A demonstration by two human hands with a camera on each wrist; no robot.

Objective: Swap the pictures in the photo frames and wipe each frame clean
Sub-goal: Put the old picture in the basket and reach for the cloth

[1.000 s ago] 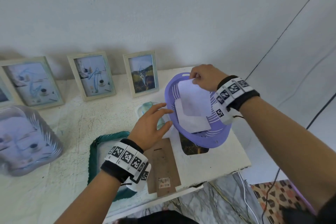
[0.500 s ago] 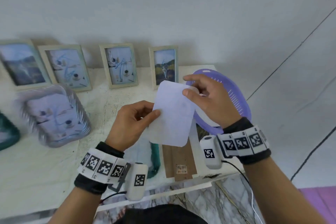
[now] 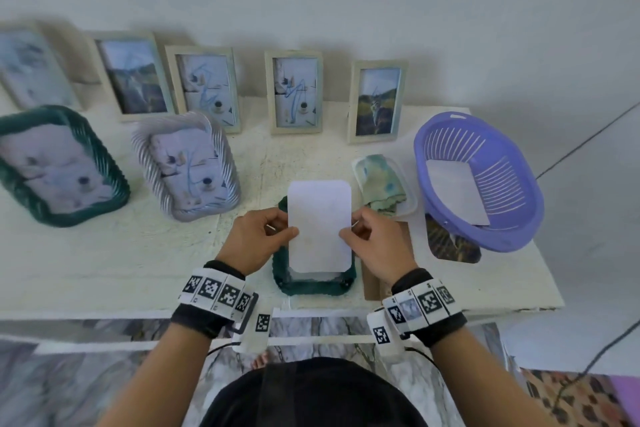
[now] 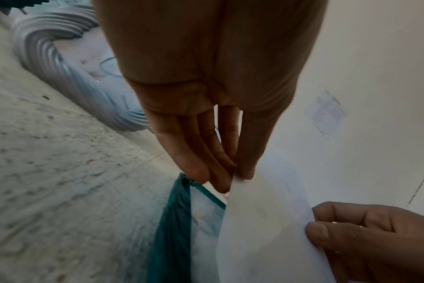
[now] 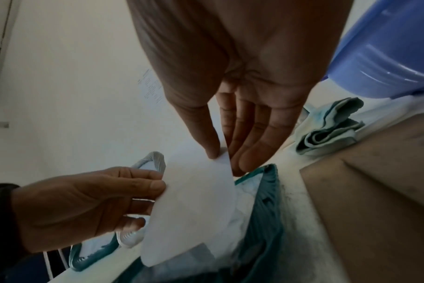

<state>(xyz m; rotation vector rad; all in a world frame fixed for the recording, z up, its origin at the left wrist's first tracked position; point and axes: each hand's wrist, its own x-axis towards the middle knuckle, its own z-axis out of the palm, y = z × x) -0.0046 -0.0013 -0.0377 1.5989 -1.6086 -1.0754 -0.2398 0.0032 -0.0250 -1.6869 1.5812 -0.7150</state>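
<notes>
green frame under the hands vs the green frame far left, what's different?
The green frame under the hands lies flat at the table's near edge; the far-left green frame sits tilted further back. The far-left one shows a picture; over the near one, the left hand and right hand pinch a white sheet, its blank side up. Both have ribbed dark green borders.

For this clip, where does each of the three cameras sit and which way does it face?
Head: looks down from above at the white table; both forearms, left hand and right hand show.
Left wrist: looks along the left hand's fingers to their grip on the white round-cornered card.
Right wrist: looks along the right hand's fingers to the same card.
Shared: all three show the card, both hands and the dark green ridged frame below.
</notes>
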